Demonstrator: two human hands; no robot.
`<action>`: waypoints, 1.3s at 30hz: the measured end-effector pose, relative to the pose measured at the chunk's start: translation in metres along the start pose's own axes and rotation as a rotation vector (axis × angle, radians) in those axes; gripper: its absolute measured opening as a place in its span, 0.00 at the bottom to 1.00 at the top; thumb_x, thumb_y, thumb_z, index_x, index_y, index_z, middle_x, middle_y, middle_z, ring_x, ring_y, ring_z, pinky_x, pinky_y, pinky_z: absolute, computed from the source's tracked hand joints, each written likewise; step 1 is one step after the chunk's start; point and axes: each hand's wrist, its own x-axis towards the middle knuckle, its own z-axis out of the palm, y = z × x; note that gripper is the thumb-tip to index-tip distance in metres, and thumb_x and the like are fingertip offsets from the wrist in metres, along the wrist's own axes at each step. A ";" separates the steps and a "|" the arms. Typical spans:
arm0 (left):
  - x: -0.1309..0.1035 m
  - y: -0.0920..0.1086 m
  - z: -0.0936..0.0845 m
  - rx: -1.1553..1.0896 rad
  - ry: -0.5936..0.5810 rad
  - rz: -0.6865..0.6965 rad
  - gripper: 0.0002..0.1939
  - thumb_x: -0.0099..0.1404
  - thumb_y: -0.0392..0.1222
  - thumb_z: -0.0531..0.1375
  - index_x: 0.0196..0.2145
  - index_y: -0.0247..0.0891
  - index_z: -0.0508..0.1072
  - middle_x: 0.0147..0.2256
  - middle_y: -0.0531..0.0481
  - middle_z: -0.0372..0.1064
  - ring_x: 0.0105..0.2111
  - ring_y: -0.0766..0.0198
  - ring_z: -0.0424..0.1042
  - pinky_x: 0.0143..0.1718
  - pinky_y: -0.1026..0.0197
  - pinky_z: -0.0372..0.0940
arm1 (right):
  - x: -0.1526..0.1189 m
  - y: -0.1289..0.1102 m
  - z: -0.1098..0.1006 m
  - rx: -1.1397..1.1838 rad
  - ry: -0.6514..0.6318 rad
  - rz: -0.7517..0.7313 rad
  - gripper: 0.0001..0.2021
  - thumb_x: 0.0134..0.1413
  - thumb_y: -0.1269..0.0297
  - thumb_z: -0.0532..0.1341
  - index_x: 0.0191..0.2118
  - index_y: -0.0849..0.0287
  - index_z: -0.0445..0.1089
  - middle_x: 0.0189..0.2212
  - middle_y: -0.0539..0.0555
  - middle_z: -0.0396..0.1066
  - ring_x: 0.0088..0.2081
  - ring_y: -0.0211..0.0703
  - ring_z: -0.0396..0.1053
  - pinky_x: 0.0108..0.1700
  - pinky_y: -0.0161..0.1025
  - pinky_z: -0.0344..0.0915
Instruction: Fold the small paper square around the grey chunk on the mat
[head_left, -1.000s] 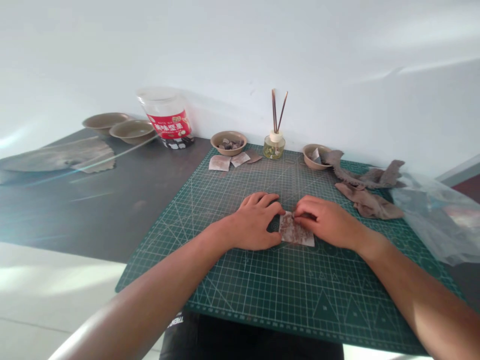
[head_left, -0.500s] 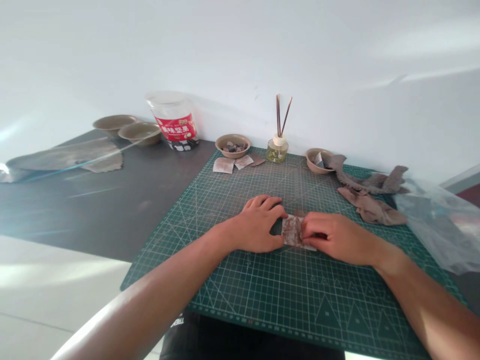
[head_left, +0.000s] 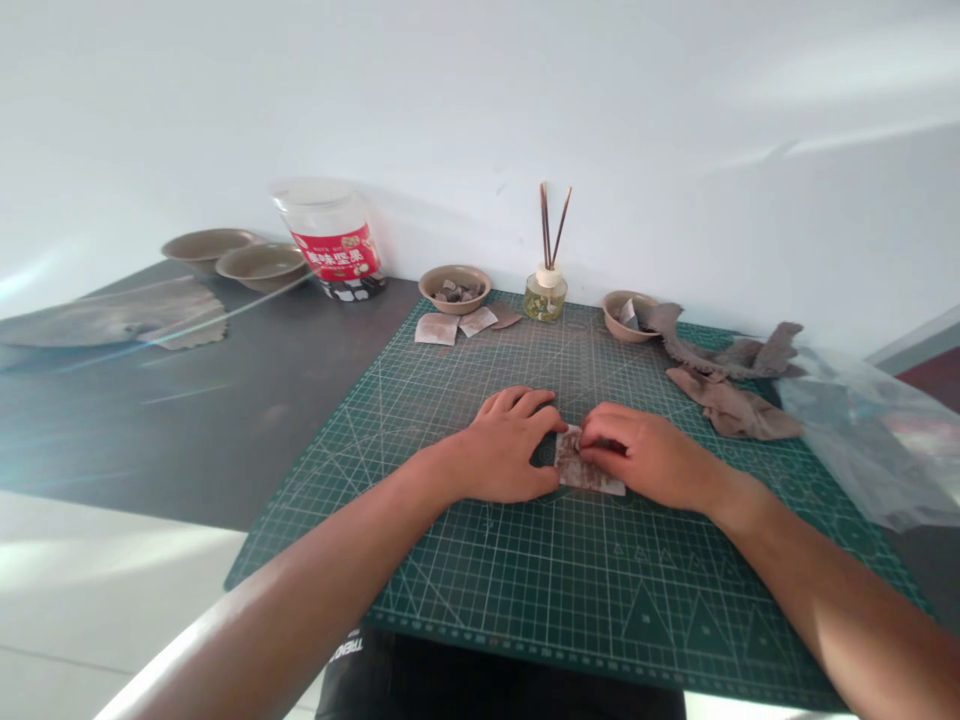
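Note:
A small whitish sheet (head_left: 571,476), smeared with brown and resembling sandpaper, lies flat on the green cutting mat (head_left: 480,560). My left hand (head_left: 511,450) rests on the mat with fingers spread, its thumb and forefinger tips at the sheet's left edge. Over the sheet's right part is my right hand (head_left: 645,455), fingers pinched together and bearing down on its surface. Whatever sits in that pinch is hidden by the fingertips.
Behind the hands stand a bowl of dark chips (head_left: 456,290), a reed diffuser (head_left: 545,295) and another bowl (head_left: 626,325). Loose paper pieces (head_left: 436,329) lie nearby. Crumpled cloths (head_left: 739,408) and clear plastic (head_left: 862,440) are right; a nut tub (head_left: 341,255) and stacked bowls (head_left: 262,268) left.
My right hand has slid left across the sheet, toward my left hand, uncovering more of its lower right corner. My left hand stays at the left edge. The whole view has shifted slightly.

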 end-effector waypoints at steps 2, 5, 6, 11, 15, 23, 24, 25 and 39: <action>0.000 -0.001 0.001 0.002 0.006 0.000 0.26 0.61 0.51 0.61 0.56 0.46 0.66 0.66 0.46 0.51 0.66 0.43 0.47 0.65 0.38 0.47 | 0.000 0.002 0.002 -0.033 0.038 0.037 0.03 0.64 0.66 0.60 0.37 0.55 0.71 0.39 0.51 0.72 0.39 0.42 0.71 0.42 0.39 0.64; 0.000 -0.001 0.001 -0.004 0.001 0.011 0.26 0.61 0.51 0.61 0.56 0.47 0.66 0.66 0.46 0.52 0.66 0.43 0.47 0.64 0.38 0.48 | 0.000 0.003 0.004 -0.031 -0.032 -0.050 0.04 0.65 0.67 0.59 0.37 0.55 0.70 0.38 0.50 0.71 0.39 0.41 0.70 0.41 0.38 0.64; 0.000 -0.001 0.001 -0.004 0.000 0.011 0.26 0.61 0.51 0.61 0.56 0.47 0.66 0.66 0.47 0.51 0.66 0.43 0.47 0.65 0.39 0.48 | -0.001 0.004 0.004 -0.035 -0.041 -0.069 0.04 0.65 0.67 0.59 0.37 0.55 0.70 0.38 0.50 0.71 0.39 0.41 0.70 0.41 0.38 0.64; -0.001 0.000 0.000 0.002 -0.002 -0.010 0.25 0.61 0.51 0.61 0.56 0.47 0.66 0.66 0.47 0.51 0.67 0.44 0.47 0.65 0.39 0.47 | -0.001 0.009 0.001 -0.097 0.074 0.033 0.04 0.65 0.66 0.59 0.37 0.55 0.70 0.38 0.51 0.71 0.38 0.42 0.70 0.41 0.39 0.64; -0.001 0.000 -0.001 -0.006 -0.013 0.001 0.25 0.61 0.51 0.61 0.56 0.47 0.66 0.66 0.47 0.51 0.67 0.43 0.47 0.65 0.38 0.47 | 0.000 0.005 0.002 -0.026 -0.052 -0.073 0.05 0.65 0.66 0.58 0.37 0.54 0.70 0.39 0.51 0.71 0.39 0.42 0.71 0.40 0.38 0.64; -0.001 0.000 0.000 -0.005 -0.002 0.003 0.26 0.61 0.51 0.61 0.56 0.47 0.66 0.66 0.46 0.52 0.66 0.44 0.48 0.65 0.39 0.48 | -0.002 0.005 -0.004 -0.026 -0.030 -0.021 0.03 0.64 0.66 0.60 0.37 0.55 0.70 0.37 0.50 0.71 0.38 0.41 0.70 0.41 0.38 0.64; -0.001 0.000 0.000 -0.005 -0.004 0.008 0.26 0.61 0.51 0.61 0.56 0.47 0.66 0.66 0.46 0.52 0.66 0.44 0.47 0.65 0.39 0.48 | -0.002 0.004 -0.003 0.002 -0.069 -0.055 0.03 0.64 0.67 0.60 0.37 0.54 0.70 0.37 0.50 0.71 0.39 0.41 0.70 0.41 0.37 0.64; -0.001 0.000 0.000 -0.005 -0.003 0.011 0.26 0.61 0.51 0.61 0.56 0.46 0.66 0.66 0.46 0.52 0.66 0.44 0.47 0.65 0.39 0.48 | -0.002 0.003 -0.003 0.013 -0.087 -0.072 0.04 0.64 0.67 0.59 0.38 0.54 0.70 0.38 0.50 0.70 0.39 0.41 0.70 0.41 0.37 0.64; 0.000 0.001 -0.001 0.007 0.002 -0.009 0.26 0.61 0.50 0.61 0.56 0.45 0.66 0.66 0.45 0.52 0.67 0.43 0.47 0.65 0.39 0.47 | 0.002 0.006 -0.001 -0.051 0.006 -0.005 0.04 0.65 0.66 0.59 0.37 0.56 0.69 0.39 0.51 0.70 0.39 0.42 0.69 0.43 0.39 0.64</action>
